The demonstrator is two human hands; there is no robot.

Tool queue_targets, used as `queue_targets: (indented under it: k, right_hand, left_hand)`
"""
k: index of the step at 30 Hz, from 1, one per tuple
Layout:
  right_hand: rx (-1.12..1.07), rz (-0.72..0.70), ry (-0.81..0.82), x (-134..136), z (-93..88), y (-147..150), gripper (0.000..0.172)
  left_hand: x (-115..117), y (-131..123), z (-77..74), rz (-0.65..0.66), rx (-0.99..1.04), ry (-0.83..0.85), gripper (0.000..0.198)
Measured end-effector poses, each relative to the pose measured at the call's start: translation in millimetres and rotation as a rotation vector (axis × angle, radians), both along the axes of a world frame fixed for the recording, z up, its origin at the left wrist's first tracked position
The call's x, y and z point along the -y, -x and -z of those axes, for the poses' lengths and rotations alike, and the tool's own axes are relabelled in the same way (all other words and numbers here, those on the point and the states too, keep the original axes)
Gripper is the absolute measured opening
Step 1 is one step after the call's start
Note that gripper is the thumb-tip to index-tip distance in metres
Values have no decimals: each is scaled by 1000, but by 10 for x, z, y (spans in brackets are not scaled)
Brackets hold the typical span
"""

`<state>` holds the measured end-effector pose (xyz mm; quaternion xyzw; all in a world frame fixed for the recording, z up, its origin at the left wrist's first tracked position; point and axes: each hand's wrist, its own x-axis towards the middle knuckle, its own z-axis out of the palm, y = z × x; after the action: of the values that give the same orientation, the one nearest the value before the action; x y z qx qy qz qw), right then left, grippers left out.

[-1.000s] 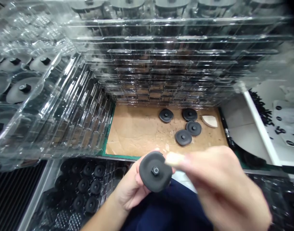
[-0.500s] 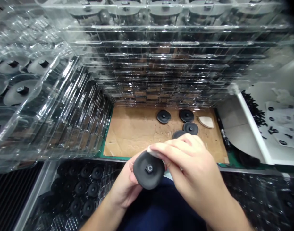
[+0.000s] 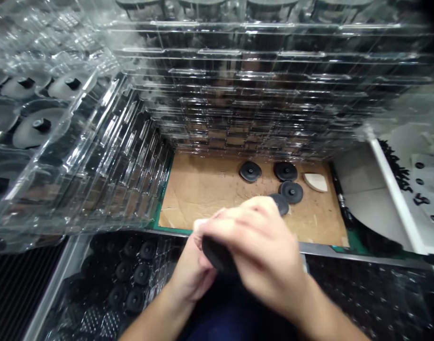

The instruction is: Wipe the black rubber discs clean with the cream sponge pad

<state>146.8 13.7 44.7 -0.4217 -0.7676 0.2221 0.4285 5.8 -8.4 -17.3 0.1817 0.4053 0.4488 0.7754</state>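
Observation:
In front of my body, my left hand (image 3: 190,274) grips a black rounded disc (image 3: 218,255) by its edge. My right hand (image 3: 262,241) is closed over the top of that disc, its fingers bent across the face and hiding most of it. A small white piece (image 3: 199,223) shows at my right fingertips, against the disc's rim; its kind is not clear. Beyond my hands, similar black discs with central studs lie on a cardboard sheet (image 3: 195,189): one disc (image 3: 250,171) on its own, another disc (image 3: 291,192) among a small group.
Tall stacks of clear plastic trays (image 3: 238,85) stand behind the cardboard and at the left (image 3: 106,156). A white wedge-shaped piece (image 3: 315,182) lies at the right. A white bin (image 3: 397,189) stands further right. Below left, a tray (image 3: 163,265) holds more black discs.
My right hand has moved left across the disc and now covers its face and central stud. The disc has tilted, and the view has shifted slightly.

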Motion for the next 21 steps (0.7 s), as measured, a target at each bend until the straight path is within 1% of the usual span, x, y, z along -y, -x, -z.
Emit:
queue_targets:
  k: [2, 3, 5, 6, 8, 10, 11, 14, 17, 19, 21]
  right_hand:
    - [-20, 79, 212, -39, 137, -105, 18]
    - [-19, 129, 313, -47, 245, -164, 17]
    - [-2, 217, 467, -32, 530, -258, 17]
    - [14, 246, 517, -8, 694, -285, 20]
    - [51, 261, 557, 67, 1009, -298, 25]
    - [91, 271, 556, 166, 1241, -285, 28]
    - [112, 280, 554, 220, 1313, -279, 29]
    - [177, 286, 552, 385, 1401, -280, 30]
    - [215, 296, 531, 490, 1446, -290, 40]
    - [211, 327, 500, 478, 1472, -298, 37]
    - [186, 353, 461, 393, 1416, -310, 35]
  left_hand:
    - [3, 53, 43, -76, 58, -5, 71]
    - [3, 85, 62, -107, 100, -10, 68]
    - [1, 146, 89, -133, 180, -18, 62]
    - [0, 170, 94, -133, 206, -21, 61]
    - [0, 194, 87, -141, 235, -26, 58]
    - [0, 192, 61, -142, 252, -24, 55]
    - [0, 185, 42, -138, 259, -21, 55]
    - [-8, 159, -14, -116, 278, 8, 54]
    - [-19, 139, -37, -117, 259, 38, 51]
    - [-21, 129, -34, -126, 240, 40, 51]
    - [-18, 118, -31, -119, 240, 33, 53]
